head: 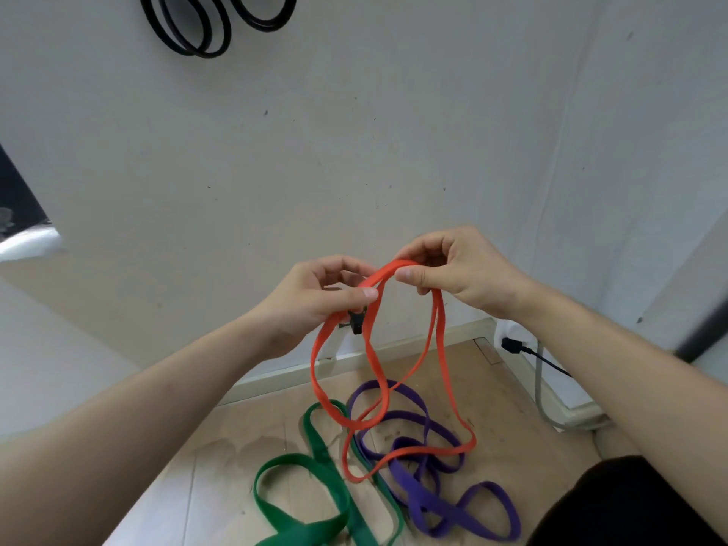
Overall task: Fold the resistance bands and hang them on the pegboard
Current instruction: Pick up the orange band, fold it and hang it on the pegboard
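Observation:
An orange resistance band (441, 348) hangs in doubled loops in front of the wall, its lower loops near the floor. My left hand (315, 301) pinches the band's top between thumb and fingers. My right hand (453, 269) pinches the top just to the right, thumb and fingertips closed on it. A green band (315, 482) and a purple band (425, 490) lie tangled on the wooden floor below. A black band (197, 29) hangs in coils high on the wall at the upper left; whatever holds it is out of view.
A white wall fills the view ahead, with a baseboard (394, 348) at its foot. A black plug and cable (516, 346) sit at a white strip to the right. A dark object (15, 206) juts in at the left edge.

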The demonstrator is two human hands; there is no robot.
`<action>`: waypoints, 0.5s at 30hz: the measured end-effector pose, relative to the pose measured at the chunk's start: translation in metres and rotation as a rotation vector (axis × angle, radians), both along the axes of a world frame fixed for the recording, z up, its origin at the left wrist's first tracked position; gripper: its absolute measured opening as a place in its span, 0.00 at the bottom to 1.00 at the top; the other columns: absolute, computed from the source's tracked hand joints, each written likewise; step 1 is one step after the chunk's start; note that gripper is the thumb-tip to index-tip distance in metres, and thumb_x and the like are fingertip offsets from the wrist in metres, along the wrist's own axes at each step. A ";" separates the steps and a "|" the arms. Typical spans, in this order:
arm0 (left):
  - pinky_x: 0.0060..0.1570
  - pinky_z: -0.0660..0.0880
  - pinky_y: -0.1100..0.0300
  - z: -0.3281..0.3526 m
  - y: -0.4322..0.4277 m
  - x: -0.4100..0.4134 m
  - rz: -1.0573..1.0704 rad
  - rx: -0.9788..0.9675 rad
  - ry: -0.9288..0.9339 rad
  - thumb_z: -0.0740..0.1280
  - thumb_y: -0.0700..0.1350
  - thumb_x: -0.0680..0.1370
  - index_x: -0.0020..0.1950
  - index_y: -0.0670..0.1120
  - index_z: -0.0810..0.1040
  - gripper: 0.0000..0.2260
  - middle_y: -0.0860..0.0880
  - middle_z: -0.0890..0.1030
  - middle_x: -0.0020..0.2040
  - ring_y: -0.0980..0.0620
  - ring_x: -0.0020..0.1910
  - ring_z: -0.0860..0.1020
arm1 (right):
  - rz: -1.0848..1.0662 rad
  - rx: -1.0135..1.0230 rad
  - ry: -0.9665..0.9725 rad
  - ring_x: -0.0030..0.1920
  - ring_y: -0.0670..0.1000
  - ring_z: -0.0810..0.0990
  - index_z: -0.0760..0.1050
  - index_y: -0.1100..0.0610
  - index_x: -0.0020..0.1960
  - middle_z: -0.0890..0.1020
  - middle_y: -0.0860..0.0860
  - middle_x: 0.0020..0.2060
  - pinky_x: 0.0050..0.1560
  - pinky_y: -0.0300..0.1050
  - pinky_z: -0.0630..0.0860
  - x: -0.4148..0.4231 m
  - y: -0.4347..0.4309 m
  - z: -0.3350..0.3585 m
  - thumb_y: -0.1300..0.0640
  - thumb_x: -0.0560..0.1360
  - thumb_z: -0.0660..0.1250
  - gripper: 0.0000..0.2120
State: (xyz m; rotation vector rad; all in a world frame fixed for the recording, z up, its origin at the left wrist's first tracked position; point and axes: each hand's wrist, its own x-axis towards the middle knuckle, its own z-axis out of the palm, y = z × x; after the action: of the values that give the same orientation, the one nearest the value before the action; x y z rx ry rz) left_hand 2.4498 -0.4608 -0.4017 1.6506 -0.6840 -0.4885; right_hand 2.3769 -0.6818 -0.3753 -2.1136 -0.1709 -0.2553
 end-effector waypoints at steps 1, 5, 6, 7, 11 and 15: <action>0.40 0.80 0.62 -0.002 -0.002 -0.002 0.022 -0.015 -0.019 0.74 0.40 0.76 0.55 0.44 0.84 0.08 0.45 0.84 0.48 0.47 0.41 0.83 | -0.002 0.000 -0.011 0.37 0.47 0.82 0.85 0.56 0.51 0.85 0.50 0.38 0.43 0.42 0.82 0.000 0.001 0.000 0.59 0.74 0.74 0.06; 0.50 0.82 0.45 -0.010 -0.006 -0.003 0.097 -0.065 -0.092 0.74 0.43 0.76 0.55 0.47 0.86 0.08 0.42 0.87 0.49 0.36 0.50 0.84 | -0.024 0.062 -0.051 0.36 0.49 0.81 0.84 0.57 0.51 0.84 0.49 0.37 0.43 0.43 0.82 0.002 0.003 -0.001 0.59 0.75 0.73 0.05; 0.50 0.83 0.47 -0.011 -0.007 -0.004 0.106 -0.086 -0.089 0.74 0.42 0.76 0.55 0.47 0.86 0.08 0.42 0.87 0.49 0.37 0.51 0.84 | -0.028 0.082 -0.062 0.35 0.50 0.81 0.84 0.57 0.50 0.84 0.50 0.36 0.42 0.44 0.81 0.002 0.004 -0.002 0.59 0.75 0.73 0.05; 0.48 0.84 0.52 -0.011 -0.008 -0.004 0.113 -0.110 -0.075 0.73 0.42 0.77 0.56 0.46 0.86 0.08 0.43 0.87 0.49 0.39 0.51 0.84 | -0.031 0.098 -0.076 0.35 0.50 0.81 0.84 0.57 0.50 0.84 0.50 0.35 0.42 0.44 0.81 0.002 0.005 -0.002 0.60 0.75 0.73 0.05; 0.55 0.82 0.50 -0.011 -0.013 -0.010 0.069 -0.137 0.034 0.67 0.42 0.82 0.60 0.42 0.81 0.09 0.45 0.87 0.52 0.45 0.53 0.86 | -0.046 0.151 -0.128 0.35 0.51 0.81 0.84 0.58 0.50 0.84 0.53 0.36 0.42 0.46 0.82 0.005 0.008 -0.005 0.60 0.75 0.73 0.04; 0.54 0.82 0.45 -0.010 -0.016 -0.012 0.055 -0.134 0.092 0.66 0.43 0.82 0.59 0.43 0.80 0.08 0.43 0.87 0.49 0.46 0.46 0.86 | -0.057 0.170 -0.132 0.34 0.49 0.81 0.83 0.59 0.50 0.83 0.50 0.35 0.40 0.42 0.80 0.007 0.005 -0.008 0.61 0.75 0.73 0.05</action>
State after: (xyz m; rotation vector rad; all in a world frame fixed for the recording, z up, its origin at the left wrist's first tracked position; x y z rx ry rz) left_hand 2.4378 -0.4763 -0.4119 1.5079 -0.5889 -0.4659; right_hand 2.3839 -0.6769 -0.3828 -1.9350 -0.1611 -0.4286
